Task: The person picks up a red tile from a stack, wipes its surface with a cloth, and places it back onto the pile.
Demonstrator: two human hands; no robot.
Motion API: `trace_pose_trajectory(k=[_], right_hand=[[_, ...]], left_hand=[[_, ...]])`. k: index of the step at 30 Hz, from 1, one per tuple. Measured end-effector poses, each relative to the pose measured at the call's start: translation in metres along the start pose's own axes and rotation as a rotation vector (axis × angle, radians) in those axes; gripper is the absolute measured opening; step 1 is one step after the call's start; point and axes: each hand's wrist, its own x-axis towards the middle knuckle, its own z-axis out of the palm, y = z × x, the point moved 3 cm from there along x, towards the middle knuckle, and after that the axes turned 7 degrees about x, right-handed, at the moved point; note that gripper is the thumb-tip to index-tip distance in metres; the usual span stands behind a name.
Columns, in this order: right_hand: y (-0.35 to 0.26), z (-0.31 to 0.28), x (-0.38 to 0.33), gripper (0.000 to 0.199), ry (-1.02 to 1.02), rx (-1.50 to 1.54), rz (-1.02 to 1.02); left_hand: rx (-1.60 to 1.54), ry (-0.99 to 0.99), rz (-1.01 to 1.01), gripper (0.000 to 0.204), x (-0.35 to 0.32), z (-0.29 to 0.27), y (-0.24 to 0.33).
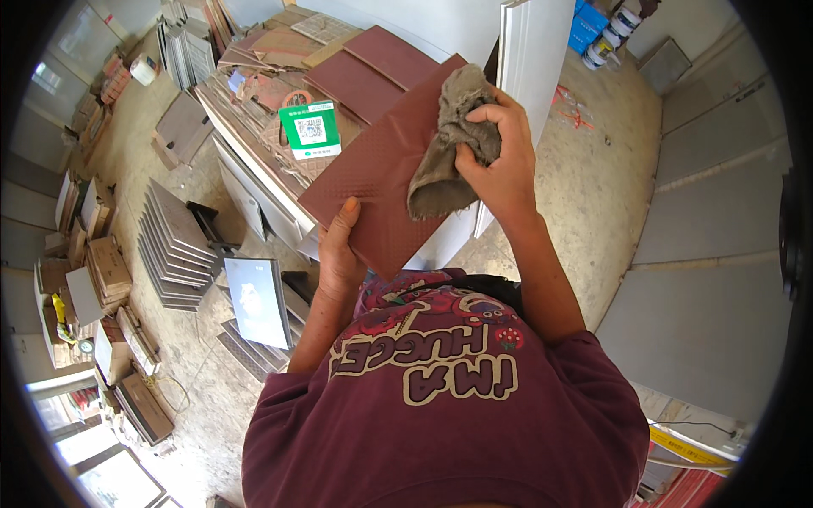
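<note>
A square reddish-brown tile (373,169) with a fine dotted surface is held tilted in front of my chest. My left hand (339,254) grips its lower edge, thumb on top. My right hand (500,161) is shut on a crumpled grey-brown rag (449,144) and presses it against the tile's upper right part. The rag hangs down over the tile's face.
Behind the tile stand more red tiles (373,68), a green card (311,129) and a white tile on edge (529,59). Stacks of grey tiles (174,245) and cardboard boxes (106,271) line the left floor. Paint cans (610,34) sit far right on bare concrete.
</note>
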Motion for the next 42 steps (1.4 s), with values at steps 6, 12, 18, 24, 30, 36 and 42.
trace_pose_trajectory(k=[6, 12, 18, 24, 30, 36, 42], right_hand=[[-0.018, 0.009, -0.025, 0.055, -0.061, 0.459, 0.208], [0.002, 0.017, -0.048, 0.055, -0.007, 1.085, 0.734], [0.0, 0.026, -0.054, 0.044, -0.096, 1.306, 0.949], [0.005, 0.037, -0.062, 0.038, -0.02, 1.469, 1.001], [0.014, 0.035, -0.064, 0.034, 0.115, 1.405, 0.984], [0.03, 0.025, -0.067, 0.035, 0.186, 1.45, 0.953], [0.044, 0.009, -0.071, 0.038, 0.207, 1.434, 0.951]], left_hand=[[0.007, 0.075, 0.086, 0.048, 0.004, -0.001, -0.001], [-0.001, 0.126, 0.174, 0.046, 0.004, 0.0, 0.01], [0.032, 0.153, 0.163, 0.046, -0.001, 0.002, 0.009], [0.043, 0.07, 0.148, 0.047, -0.007, 0.01, -0.002], [0.182, -0.092, 0.213, 0.046, -0.014, 0.017, -0.012], [0.236, -0.38, -0.034, 0.071, -0.017, 0.013, -0.014], [0.238, -0.72, 0.077, 0.101, 0.001, 0.011, -0.002]])
